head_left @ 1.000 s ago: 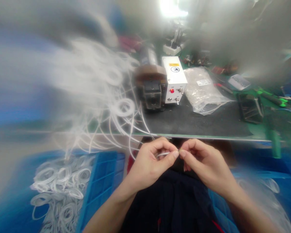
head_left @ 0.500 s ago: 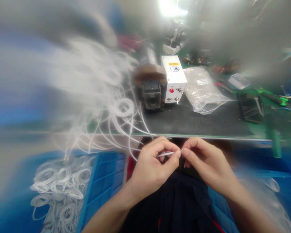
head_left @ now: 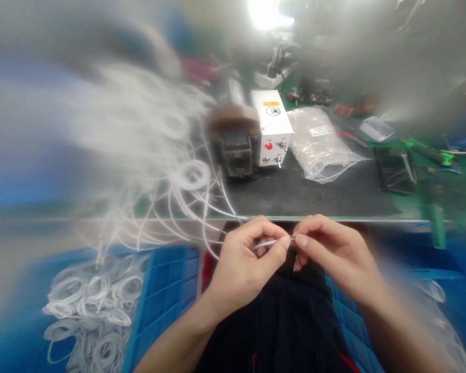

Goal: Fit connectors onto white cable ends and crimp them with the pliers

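My left hand (head_left: 252,259) is closed in a pinch on a thin white cable (head_left: 264,244), close to its end. A short, thinner, darker tip of the cable shows past my left thumb. My right hand (head_left: 330,251) pinches that tip between thumb and forefinger, its other fingers curled. Both hands are just in front of the bench edge, above the lap, with a small gap between them. Behind my left hand, loose cable ends hang over the edge from a pile of coiled white cables (head_left: 190,175).
A dark machine (head_left: 236,150) with a white switch box (head_left: 272,129) stands on the bench mat. To its right lie a clear plastic bag (head_left: 322,147), a dark tray (head_left: 395,170) and green-handled pliers (head_left: 427,150). A blue crate (head_left: 165,290) holding coiled cables stands at lower left.
My right fingertips have moved slightly away from my left ones, and the thin tip between them now shows. The whole view has shifted a little.
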`<state>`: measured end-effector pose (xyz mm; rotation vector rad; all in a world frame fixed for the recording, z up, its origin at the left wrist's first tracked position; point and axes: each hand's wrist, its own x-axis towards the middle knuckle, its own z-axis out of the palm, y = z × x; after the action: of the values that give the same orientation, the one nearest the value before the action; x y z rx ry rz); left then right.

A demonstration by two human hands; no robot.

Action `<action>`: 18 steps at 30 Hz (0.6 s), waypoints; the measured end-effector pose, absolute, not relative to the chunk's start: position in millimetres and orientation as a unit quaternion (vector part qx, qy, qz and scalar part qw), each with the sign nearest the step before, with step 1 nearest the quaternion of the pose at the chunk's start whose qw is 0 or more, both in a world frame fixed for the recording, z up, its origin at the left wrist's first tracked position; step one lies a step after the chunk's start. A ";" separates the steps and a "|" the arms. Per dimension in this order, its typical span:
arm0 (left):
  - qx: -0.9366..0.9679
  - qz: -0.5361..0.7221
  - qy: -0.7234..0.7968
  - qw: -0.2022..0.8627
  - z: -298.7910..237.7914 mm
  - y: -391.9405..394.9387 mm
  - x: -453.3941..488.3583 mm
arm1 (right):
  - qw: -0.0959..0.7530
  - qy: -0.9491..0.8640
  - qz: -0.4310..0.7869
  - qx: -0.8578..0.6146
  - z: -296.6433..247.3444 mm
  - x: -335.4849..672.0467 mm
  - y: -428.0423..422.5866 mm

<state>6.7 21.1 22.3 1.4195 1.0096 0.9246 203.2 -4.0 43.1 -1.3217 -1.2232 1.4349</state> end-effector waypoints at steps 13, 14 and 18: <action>0.573 0.384 0.428 0.584 24.6 23.8 8.0 | 0.406 -0.455 0.594 -0.525 35.0 201.6 -2.4; 0.566 0.382 0.423 0.596 23.8 24.0 8.3 | 0.405 -0.409 0.649 -0.497 33.2 201.9 0.1; 0.543 0.373 0.404 0.634 19.5 25.7 8.8 | 0.383 -0.337 0.741 -0.437 31.7 203.6 5.1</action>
<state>8.8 25.7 19.5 1.2421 0.9237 0.8530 203.6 5.1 31.7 -1.1130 -0.8586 1.8900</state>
